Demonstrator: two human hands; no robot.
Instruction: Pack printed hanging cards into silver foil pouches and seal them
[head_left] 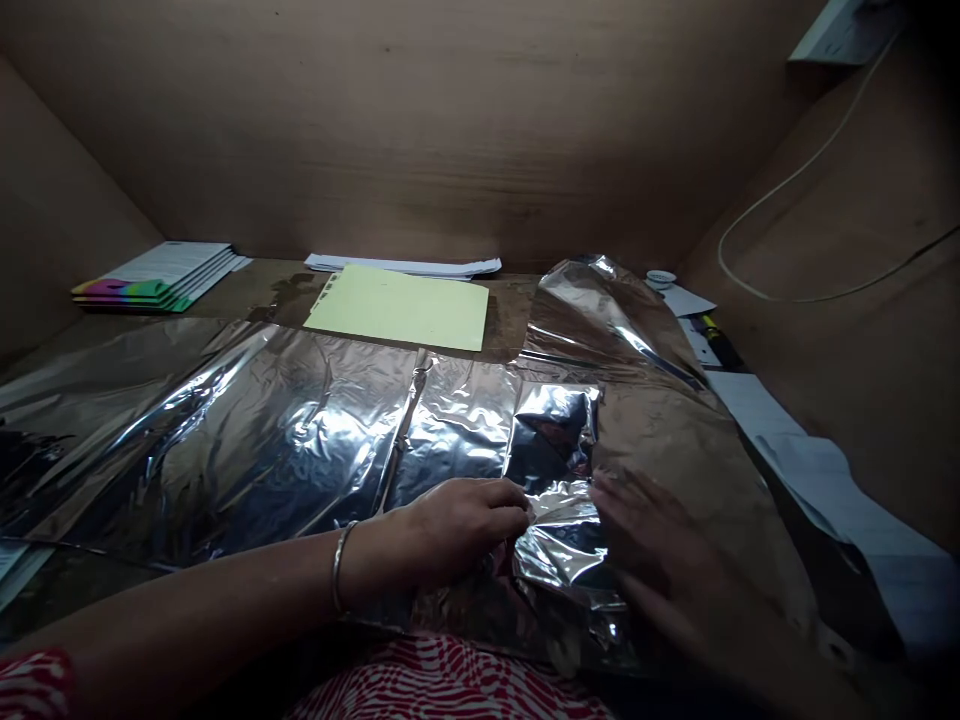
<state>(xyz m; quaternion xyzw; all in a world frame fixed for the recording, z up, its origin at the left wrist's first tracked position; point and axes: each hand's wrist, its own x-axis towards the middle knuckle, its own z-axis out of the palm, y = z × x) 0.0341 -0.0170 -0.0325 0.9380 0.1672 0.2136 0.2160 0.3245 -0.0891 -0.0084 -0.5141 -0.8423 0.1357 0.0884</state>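
The head camera looks forward and down from above the person's lap, close over the crumpled foil sheet (pixel 285 430) on the table (pixel 247 290). It faces the wooden back panel (pixel 480 130), with the left hand (pixel 457 530) and the blurred right hand (pixel 667 560) nearest the lens, at the frame's bottom edge.

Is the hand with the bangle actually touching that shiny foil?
Touching. The head view shows the left hand with its fingertips against the crumpled aluminium foil, with no gap visible between them.
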